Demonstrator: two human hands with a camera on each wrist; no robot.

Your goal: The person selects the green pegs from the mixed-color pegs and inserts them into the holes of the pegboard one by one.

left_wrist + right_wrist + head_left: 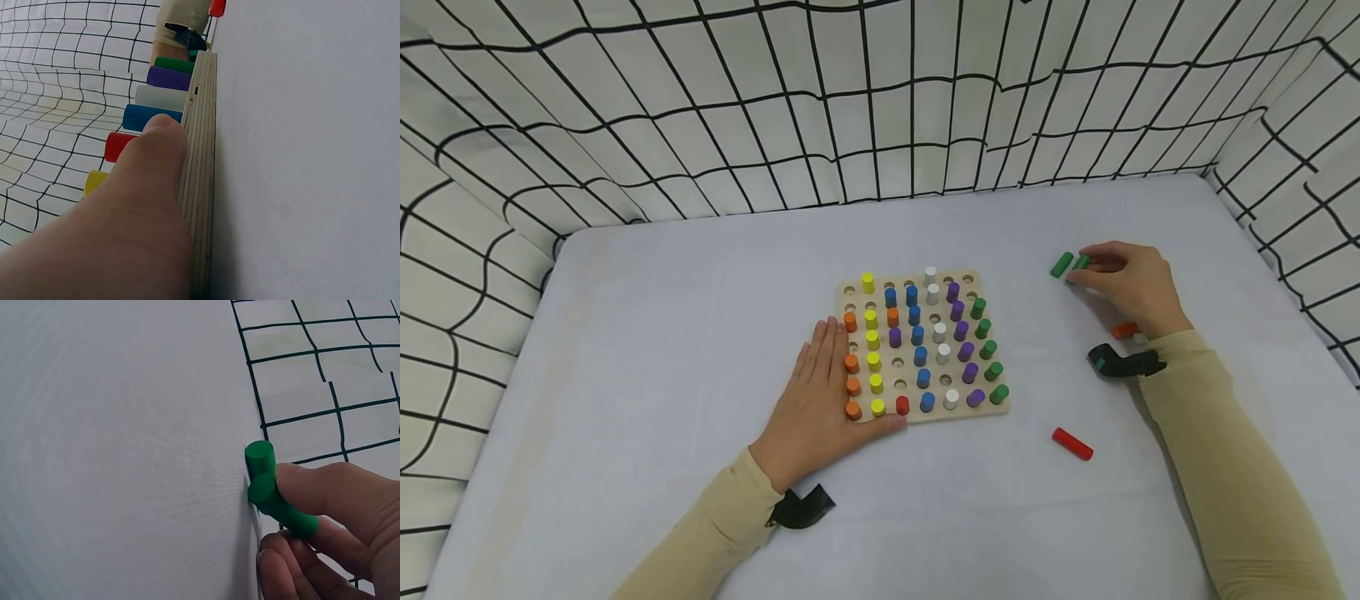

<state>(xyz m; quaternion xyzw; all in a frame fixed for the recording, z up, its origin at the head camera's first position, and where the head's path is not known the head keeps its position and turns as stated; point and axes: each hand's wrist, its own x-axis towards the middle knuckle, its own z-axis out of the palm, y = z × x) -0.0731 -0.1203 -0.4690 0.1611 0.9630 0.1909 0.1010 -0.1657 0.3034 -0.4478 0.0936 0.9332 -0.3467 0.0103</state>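
A wooden pegboard [910, 369] lies flat on the table, its holes partly filled with orange, yellow, blue, white, purple and green pegs and one red peg [902, 405]. My left hand [816, 408] rests against it, straight fingers along the left side and thumb at the front edge. In the left wrist view the thumb [159, 156] touches the board's layered edge [203, 125]. Off to the right, my right hand [1135, 279] pinches a green peg [294, 520] between thumb and fingers. Another green peg [1062, 265] lies just beside it on the table.
On the white table [662, 375], a loose red peg [1072, 444] lies right of the board. Near the right wrist are an orange peg [1125, 331] and a partly hidden white peg [1140, 338]. Black wire grid [865, 100] fences the back and sides.
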